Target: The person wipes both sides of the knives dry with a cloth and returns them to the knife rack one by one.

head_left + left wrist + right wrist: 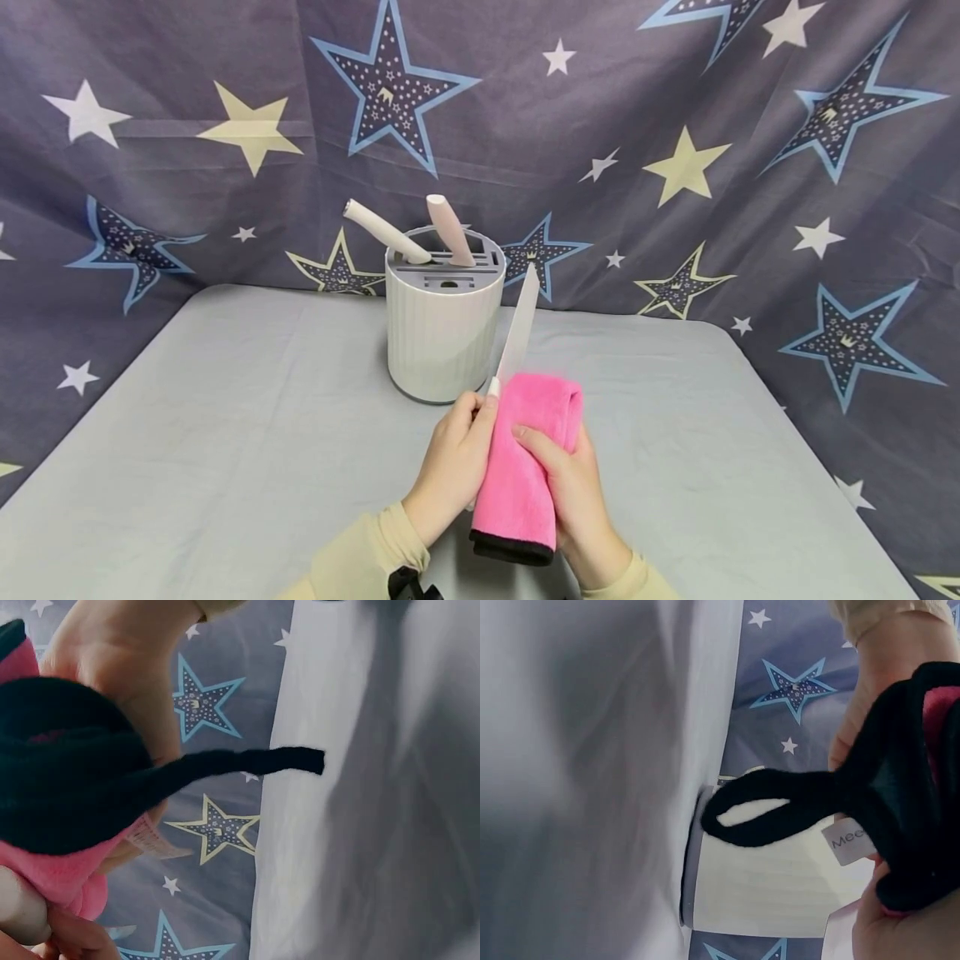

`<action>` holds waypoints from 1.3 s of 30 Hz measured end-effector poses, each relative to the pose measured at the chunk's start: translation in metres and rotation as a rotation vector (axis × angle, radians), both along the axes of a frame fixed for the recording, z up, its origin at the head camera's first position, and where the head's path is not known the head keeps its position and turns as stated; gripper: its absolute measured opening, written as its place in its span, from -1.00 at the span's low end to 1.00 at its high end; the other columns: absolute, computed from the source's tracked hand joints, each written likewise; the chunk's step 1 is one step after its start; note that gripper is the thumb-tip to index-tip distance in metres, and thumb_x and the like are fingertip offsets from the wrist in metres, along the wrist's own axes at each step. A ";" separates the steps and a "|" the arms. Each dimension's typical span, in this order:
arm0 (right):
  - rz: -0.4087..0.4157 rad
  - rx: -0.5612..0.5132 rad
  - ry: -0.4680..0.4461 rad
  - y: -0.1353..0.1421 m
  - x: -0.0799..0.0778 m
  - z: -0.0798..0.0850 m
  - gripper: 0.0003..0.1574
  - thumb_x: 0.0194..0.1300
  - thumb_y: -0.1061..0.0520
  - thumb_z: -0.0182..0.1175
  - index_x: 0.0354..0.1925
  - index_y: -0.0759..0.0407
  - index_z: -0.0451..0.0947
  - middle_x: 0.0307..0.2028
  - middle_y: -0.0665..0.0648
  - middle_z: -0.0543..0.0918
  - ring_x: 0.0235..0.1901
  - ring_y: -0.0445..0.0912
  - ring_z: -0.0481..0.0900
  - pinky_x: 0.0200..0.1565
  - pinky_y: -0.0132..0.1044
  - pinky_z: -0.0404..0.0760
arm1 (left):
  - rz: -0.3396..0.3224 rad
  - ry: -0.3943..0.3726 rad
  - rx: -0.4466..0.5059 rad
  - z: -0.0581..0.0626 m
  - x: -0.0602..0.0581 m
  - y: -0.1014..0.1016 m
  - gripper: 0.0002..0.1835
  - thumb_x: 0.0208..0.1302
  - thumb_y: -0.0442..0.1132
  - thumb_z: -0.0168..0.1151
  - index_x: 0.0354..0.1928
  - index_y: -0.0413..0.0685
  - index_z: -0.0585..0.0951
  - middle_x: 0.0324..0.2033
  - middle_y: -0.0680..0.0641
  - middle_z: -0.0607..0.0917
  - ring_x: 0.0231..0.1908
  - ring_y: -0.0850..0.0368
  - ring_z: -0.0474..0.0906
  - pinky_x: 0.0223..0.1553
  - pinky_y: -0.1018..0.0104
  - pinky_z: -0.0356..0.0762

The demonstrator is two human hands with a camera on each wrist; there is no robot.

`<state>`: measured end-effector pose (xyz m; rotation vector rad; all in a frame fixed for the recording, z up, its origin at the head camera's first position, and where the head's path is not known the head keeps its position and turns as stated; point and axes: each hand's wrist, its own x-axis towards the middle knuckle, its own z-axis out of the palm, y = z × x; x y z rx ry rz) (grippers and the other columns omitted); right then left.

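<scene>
My left hand [452, 461] grips a kitchen knife by its white handle. The knife's pale blade [519, 325] points up and away, tilted a little to the right. A folded pink towel [527, 467] with black trim is in my right hand [581, 492], the thumb lying across its front. The towel overlaps the base of the blade and part of the handle in the head view. A black hanging loop [761, 806] and a small white label [849, 841] stick out of the towel in the right wrist view. Most of the knife handle is hidden by my left hand and the towel.
Beyond my hands stands a white ribbed knife block [444, 342] with a grey slotted top. A white-handled knife [386, 233] and a pink-handled knife [450, 229] stand in it. The grey-covered table [225, 433] reaches back to a star-patterned curtain [502, 83].
</scene>
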<state>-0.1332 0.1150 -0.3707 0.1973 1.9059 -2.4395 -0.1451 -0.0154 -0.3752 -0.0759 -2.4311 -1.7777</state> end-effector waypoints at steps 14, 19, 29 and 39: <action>0.074 -0.016 -0.025 0.001 0.011 -0.011 -0.35 0.19 0.24 0.31 0.19 0.20 0.28 -0.16 0.12 0.61 -0.26 0.00 0.70 -0.24 -0.10 0.71 | 0.017 0.041 -0.012 -0.001 -0.001 -0.003 -0.65 0.56 0.01 -0.10 -0.19 -0.08 0.55 -0.45 -0.04 0.58 -0.39 0.20 0.47 -0.31 0.29 0.47; 0.075 0.002 -0.022 0.002 0.010 -0.011 -0.37 0.17 0.24 0.32 0.16 0.22 0.30 -0.20 0.11 0.63 -0.29 0.00 0.71 -0.26 -0.11 0.71 | 0.020 0.028 0.009 -0.002 -0.002 -0.003 -0.64 0.52 0.04 -0.03 -0.18 -0.11 0.56 -0.48 -0.04 0.59 -0.43 0.22 0.49 -0.34 0.31 0.49; 0.046 0.021 -0.012 0.006 0.005 -0.007 -0.40 0.17 0.25 0.32 0.16 0.23 0.36 -0.21 0.08 0.65 -0.28 -0.05 0.69 -0.24 -0.16 0.70 | 0.039 -0.016 0.104 -0.002 -0.007 -0.003 -0.62 0.27 0.10 0.31 -0.21 -0.08 0.59 -0.44 -0.04 0.66 -0.42 0.21 0.52 -0.35 0.31 0.53; -0.033 -0.011 -0.010 0.018 -0.001 0.001 -0.57 0.22 0.24 0.27 0.04 0.18 0.40 -0.31 0.03 0.68 -0.34 -0.08 0.71 -0.25 -0.18 0.70 | 0.034 -0.048 0.131 -0.001 -0.007 -0.008 -0.58 0.14 0.07 0.44 -0.11 -0.05 0.66 -0.46 -0.03 0.62 -0.55 0.23 0.45 -0.49 0.36 0.47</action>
